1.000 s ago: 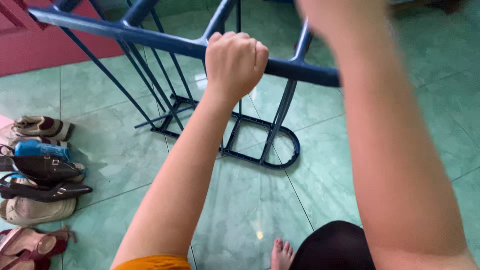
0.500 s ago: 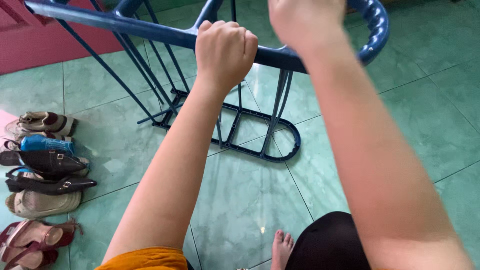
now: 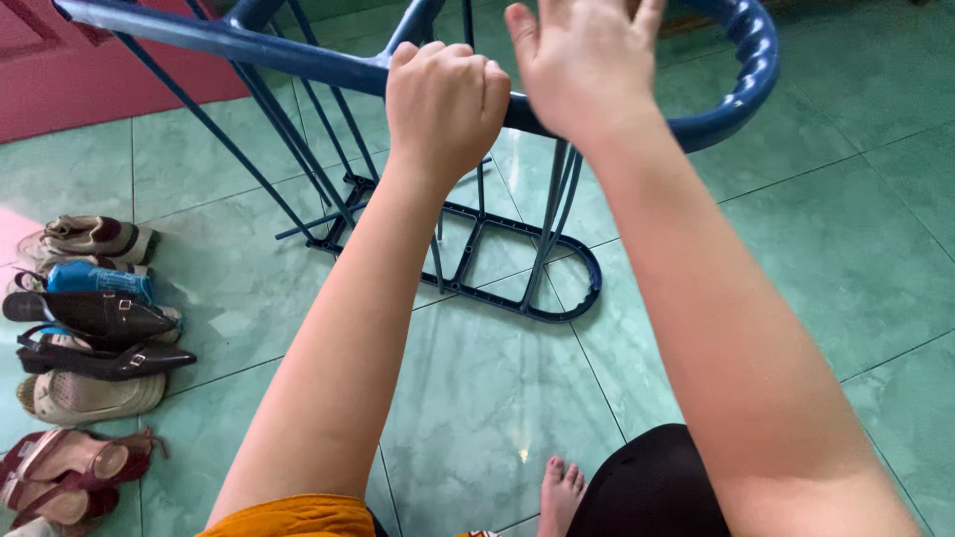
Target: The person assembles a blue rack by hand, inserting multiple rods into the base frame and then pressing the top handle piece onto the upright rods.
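The left hand [image 3: 443,109] is clenched in a full grip around the top rail of a blue metal folding rack [image 3: 298,55], knuckles up, fingers wrapped over the bar near the middle of the view at about 12 o'clock. The right hand [image 3: 587,65] sits just beside it toward 1 o'clock, palm open and fingers spread, its grip released; it lies in front of the rail where the bar curves into a rounded, ribbed end, and whether the palm touches the rail cannot be told.

The rack stands upright on the green tiled floor [image 3: 826,259], well out from the person. Its thin blue legs run down from the rail to a rounded base frame [image 3: 517,273] resting on the tiles near the centre of the view.

At 9 o'clock, a row of shoes [image 3: 90,328] lies along the left edge of the floor: light sneakers, dark pointed pairs, a beige flat and reddish heeled sandals toward 8 o'clock. A red door [image 3: 90,70] fills the corner at 10 o'clock. At 6 o'clock the person's bare foot [image 3: 562,492] rests on the tiles, beside a dark garment and an orange sleeve [image 3: 293,517].
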